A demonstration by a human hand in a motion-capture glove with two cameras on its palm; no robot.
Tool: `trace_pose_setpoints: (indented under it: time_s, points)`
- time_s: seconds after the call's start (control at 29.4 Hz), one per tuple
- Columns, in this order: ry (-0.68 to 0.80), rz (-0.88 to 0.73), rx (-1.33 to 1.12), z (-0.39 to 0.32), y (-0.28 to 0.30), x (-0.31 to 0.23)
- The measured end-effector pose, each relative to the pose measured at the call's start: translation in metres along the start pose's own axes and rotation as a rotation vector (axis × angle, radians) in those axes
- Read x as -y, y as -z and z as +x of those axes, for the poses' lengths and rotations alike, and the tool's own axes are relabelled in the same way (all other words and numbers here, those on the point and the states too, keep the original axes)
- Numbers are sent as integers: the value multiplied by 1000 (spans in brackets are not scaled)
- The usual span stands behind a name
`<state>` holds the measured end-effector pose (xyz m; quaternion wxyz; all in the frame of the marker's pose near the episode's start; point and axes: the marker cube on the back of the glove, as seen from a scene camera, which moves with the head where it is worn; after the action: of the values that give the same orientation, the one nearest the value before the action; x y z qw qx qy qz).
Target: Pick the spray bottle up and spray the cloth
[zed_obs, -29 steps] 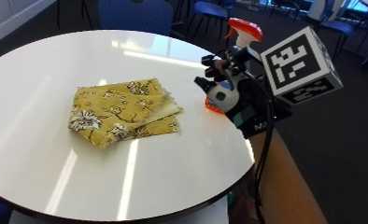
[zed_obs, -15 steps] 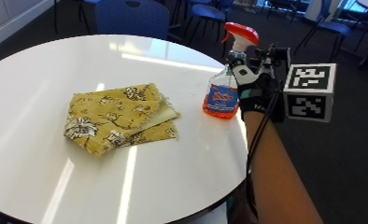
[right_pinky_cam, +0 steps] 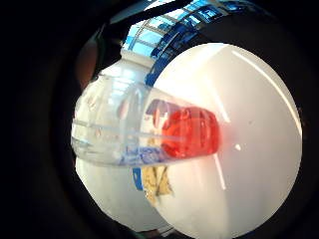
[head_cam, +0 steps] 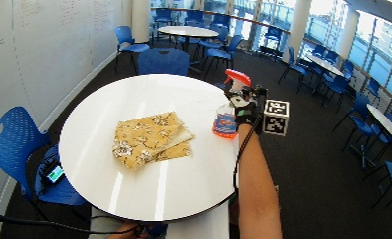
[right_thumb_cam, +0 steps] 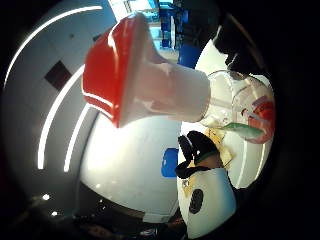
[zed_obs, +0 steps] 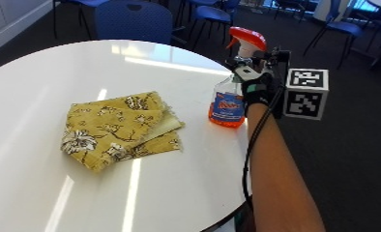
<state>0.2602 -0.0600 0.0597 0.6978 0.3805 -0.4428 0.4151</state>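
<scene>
The spray bottle (zed_obs: 229,104) stands upright near the right edge of the round white table (zed_obs: 62,63), a layer of orange liquid in its base, red trigger head (zed_obs: 248,38) on top. The gloved right hand (zed_obs: 258,87) is up against the bottle's neck and shoulder from the table's edge side, fingers seemingly curled round it just below the head, though how far they close cannot be told for sure. In both palm views the bottle (right_pinky_cam: 144,129) fills the frame close to the palm. The folded yellow floral cloth (zed_obs: 120,130) lies flat near the bottle, apart from it
</scene>
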Motion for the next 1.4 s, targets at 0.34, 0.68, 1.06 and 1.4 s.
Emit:
trace_pose_setpoints:
  time_s: [0.34, 0.68, 1.06, 1.4]
  points:
    - [16, 24, 28, 3, -7, 7]
    - [-110, -192, -125, -18, -2, 16]
    - [-20, -249, -141, -31, -7, 21]
    - [83, -85, -141, -36, -2, 28]
